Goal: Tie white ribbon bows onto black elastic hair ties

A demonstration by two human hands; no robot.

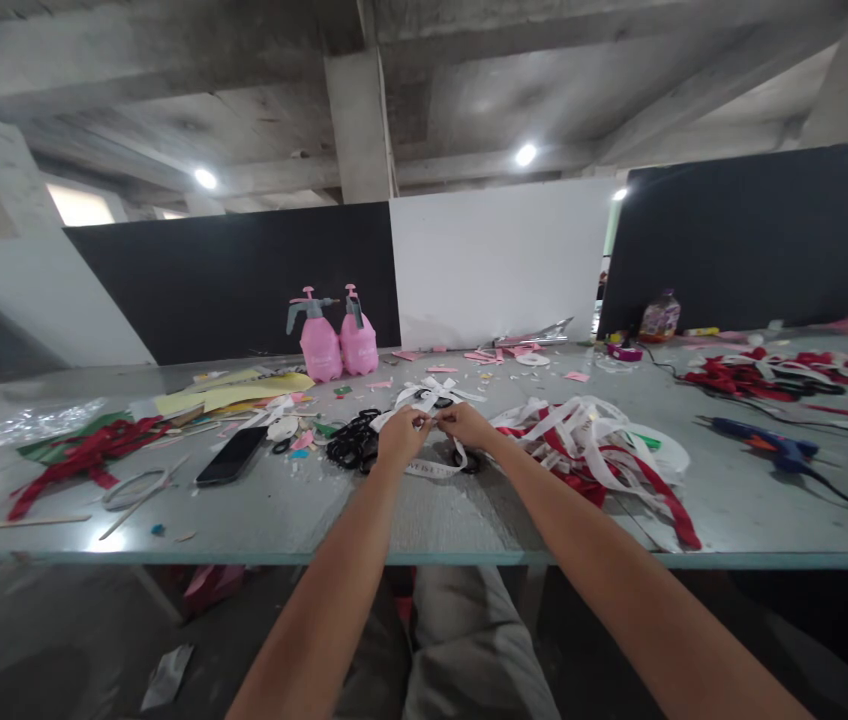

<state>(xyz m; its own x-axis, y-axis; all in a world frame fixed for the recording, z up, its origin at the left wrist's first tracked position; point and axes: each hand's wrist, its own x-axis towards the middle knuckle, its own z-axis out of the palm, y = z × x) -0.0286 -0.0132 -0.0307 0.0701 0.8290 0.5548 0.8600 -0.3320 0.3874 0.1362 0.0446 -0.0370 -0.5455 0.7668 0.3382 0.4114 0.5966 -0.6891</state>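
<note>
Both hands meet over the middle of the table. My left hand (403,436) pinches a white ribbon (430,468) with dark printed letters, which hangs in a loop just below the fingers. Close beside it, my right hand (467,425) has its fingertips closed on the same ribbon. Just beyond the hands lies a white bow (435,391) with something black under it. A bunch of black cords (353,440) rests left of my left hand. White and red ribbons (581,440) are heaped to the right of my right hand.
A phone (233,456), scissors (140,492) and red ribbon (94,450) lie on the left. Two pink spray bottles (339,346) stand at the back. A blue glue gun (765,442) with its cord is on the right, near more red ribbons (761,373).
</note>
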